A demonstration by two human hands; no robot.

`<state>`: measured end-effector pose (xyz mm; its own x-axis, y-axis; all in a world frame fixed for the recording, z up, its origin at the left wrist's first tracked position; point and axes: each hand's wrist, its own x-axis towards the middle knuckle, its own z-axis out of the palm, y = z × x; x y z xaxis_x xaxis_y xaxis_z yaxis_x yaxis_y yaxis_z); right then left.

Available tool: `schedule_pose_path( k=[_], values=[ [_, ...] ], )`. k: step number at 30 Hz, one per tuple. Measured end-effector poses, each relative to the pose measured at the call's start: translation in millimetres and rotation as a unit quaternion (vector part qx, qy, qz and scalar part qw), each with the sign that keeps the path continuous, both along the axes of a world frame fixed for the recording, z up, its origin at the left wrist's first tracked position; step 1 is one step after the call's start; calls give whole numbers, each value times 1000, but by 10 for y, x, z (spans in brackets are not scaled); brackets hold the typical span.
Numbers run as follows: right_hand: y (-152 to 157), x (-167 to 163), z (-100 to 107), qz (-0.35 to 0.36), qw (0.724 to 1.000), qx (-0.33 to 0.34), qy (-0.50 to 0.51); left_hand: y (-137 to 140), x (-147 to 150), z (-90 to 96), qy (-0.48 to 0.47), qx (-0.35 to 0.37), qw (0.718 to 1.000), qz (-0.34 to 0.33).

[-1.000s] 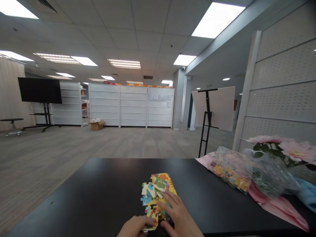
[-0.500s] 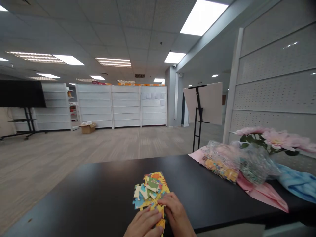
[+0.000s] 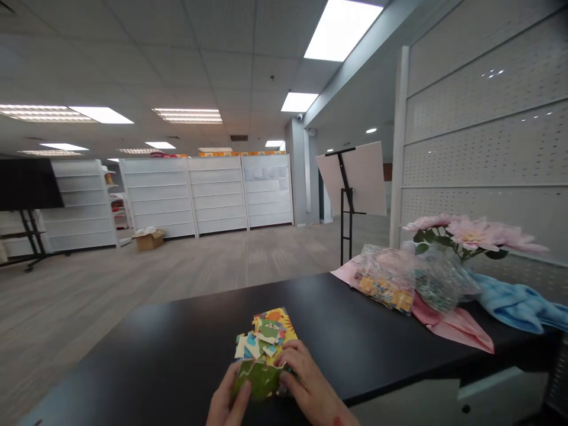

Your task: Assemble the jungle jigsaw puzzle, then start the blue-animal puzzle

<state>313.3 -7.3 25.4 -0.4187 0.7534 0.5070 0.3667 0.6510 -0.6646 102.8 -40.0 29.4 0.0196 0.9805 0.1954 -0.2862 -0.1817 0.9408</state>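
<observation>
A black screen on a wheeled stand [image 3: 31, 183] is well beyond the left end of the table [image 3: 186, 349]. White shelves [image 3: 155, 195] run along past the table's far edge, and an open cardboard box [image 3: 149, 239] sits on the floor before them.

At the table's near side, around its middle, the left hand [image 3: 228, 396] has its thumb on the face of a green puzzle section [image 3: 260, 381] and its fingers at the left edge, clamping it. This section lies crosswise, its long axis roughly left to right along the table, with a wavy pale edge on its far side.

Farther in on the table is a yellow puzzle strip [image 3: 288, 325]. Its long axis points away from the person, toward the table's far edge, and leans slightly left at the far end. Loose puzzle pieces [image 3: 251, 346] in cream, blue and green lie heaped on it at various angles.

The right hand [image 3: 304, 376] is at the green section's right end, fingers bent and close together, thumb near them; whether they grip it, I cannot tell.

An easel [image 3: 350, 183] with a pale board stands behind the table. On the table's right part are clear bags [image 3: 386, 287], a pink cloth [image 3: 465, 331], pink flowers [image 3: 474, 234] and a blue cloth [image 3: 510, 302].
</observation>
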Motion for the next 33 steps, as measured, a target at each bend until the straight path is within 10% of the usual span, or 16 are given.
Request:
schedule_pose_path(
  k=[10, 33],
  values=[
    [1, 114, -71, 16, 987, -127, 102, 271, 77, -173, -198, -238, 944, -110],
    [114, 142, -144, 132, 915, -234, 300, 329, 234, -127, -258, -283, 903, -197]
  ],
)
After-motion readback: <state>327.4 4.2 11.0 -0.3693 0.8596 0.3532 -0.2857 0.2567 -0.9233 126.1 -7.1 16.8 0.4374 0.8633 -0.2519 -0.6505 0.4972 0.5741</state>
